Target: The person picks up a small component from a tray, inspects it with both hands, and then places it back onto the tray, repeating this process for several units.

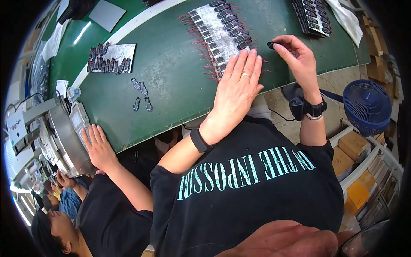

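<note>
My left hand [238, 83] lies flat over the near end of a pale grey board [209, 25], its fingers stretched out. Small black rectangular parts [207, 34] with thin red wires line both long sides of this board. Over to the right, my right hand [298, 58] pinches a small black part [270, 44] between thumb and fingertips, just off the board's right side. The held part is mostly too small to make out.
Another pale board [126, 52] with black parts lies left, near several loose black parts [143, 88]. A co-worker's hand [101, 147] rests by a metal machine [64, 137]. At the back right stands a stack of loaded boards [314, 17]. A blue fan [367, 107] is right of the green table [171, 64].
</note>
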`<state>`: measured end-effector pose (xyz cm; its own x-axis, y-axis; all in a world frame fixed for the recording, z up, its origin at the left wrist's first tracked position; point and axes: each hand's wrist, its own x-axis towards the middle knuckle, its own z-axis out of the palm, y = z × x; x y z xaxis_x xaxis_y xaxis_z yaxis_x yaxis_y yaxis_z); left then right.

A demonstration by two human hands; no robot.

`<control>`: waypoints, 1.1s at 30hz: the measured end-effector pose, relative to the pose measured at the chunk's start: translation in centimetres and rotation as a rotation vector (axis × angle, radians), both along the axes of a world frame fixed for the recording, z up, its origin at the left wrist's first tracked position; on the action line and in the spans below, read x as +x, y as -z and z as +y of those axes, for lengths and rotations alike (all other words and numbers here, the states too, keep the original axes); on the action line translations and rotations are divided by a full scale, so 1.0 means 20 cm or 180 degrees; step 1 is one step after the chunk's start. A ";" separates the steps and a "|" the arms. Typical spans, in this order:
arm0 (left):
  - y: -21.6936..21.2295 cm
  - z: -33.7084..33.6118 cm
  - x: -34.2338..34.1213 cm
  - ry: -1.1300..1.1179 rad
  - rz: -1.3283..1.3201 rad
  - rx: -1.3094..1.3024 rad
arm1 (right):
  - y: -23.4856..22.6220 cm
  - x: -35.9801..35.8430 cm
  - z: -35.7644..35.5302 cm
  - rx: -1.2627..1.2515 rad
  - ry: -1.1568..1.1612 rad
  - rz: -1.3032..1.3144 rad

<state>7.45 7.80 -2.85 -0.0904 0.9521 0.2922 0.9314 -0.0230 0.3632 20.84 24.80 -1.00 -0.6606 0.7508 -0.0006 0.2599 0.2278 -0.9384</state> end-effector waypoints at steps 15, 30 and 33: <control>0.03 0.01 0.00 -0.0004 0.0101 0.0625 | 0.01 -0.13 -0.01 0.0473 -0.0625 -0.0131; 0.06 -0.02 -0.01 0.0075 0.0230 0.1022 | 0.03 -0.15 -0.08 0.2398 -0.0820 -0.0120; 0.03 -0.07 -0.03 0.0040 0.0105 0.1180 | 0.03 -0.16 -0.08 0.2681 -0.0850 -0.0107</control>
<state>6.84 6.31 -3.42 -0.0642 0.7821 0.6199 0.9414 -0.1587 0.2977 17.63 23.18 -1.65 -0.8235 0.3312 0.4606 0.1235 0.8970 -0.4243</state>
